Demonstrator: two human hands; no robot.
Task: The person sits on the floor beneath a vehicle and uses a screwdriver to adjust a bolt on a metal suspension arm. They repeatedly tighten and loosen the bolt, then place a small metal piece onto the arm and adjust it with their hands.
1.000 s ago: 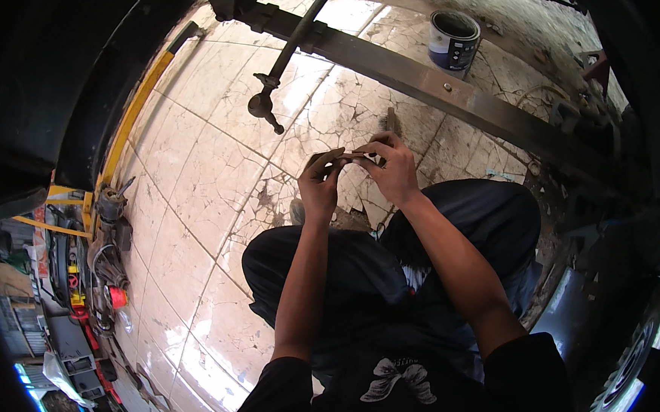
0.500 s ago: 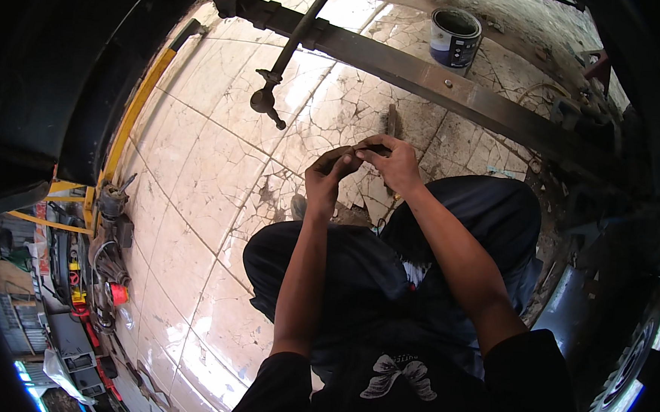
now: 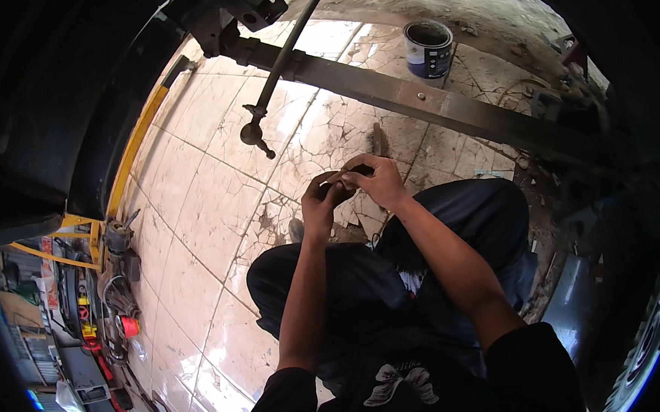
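In front of my knees, both hands meet with their fingertips pinched together. My left hand (image 3: pixel 320 205) is closed, its thumb and fingers bent up against the other hand. Reaching over from the right, my right hand (image 3: pixel 379 183) is closed too, its thumb and forefinger touching the left fingertips. Whatever small dark thing lies between them is too hidden to name. Just up and left of my hands hangs a steering tie rod (image 3: pixel 280 65) with a ball joint end (image 3: pixel 252 133), which neither hand touches. A brush (image 3: pixel 375 139) lies on the floor beyond my right hand.
A leaf spring (image 3: pixel 397 94) crosses ahead of me, with a paint can (image 3: pixel 427 52) behind it. To the left stands a yellow metal frame (image 3: pixel 130 160). Vehicle parts and tools (image 3: pixel 116 299) lie at lower left. Cracked floor tiles (image 3: pixel 195 183) surround me; a tyre (image 3: pixel 642 353) is at right.
The view has shifted, so the tie rod, leaf spring and paint can appear lower and a little to the left. My hands remain pinched together, with the fingers slightly re-angled.
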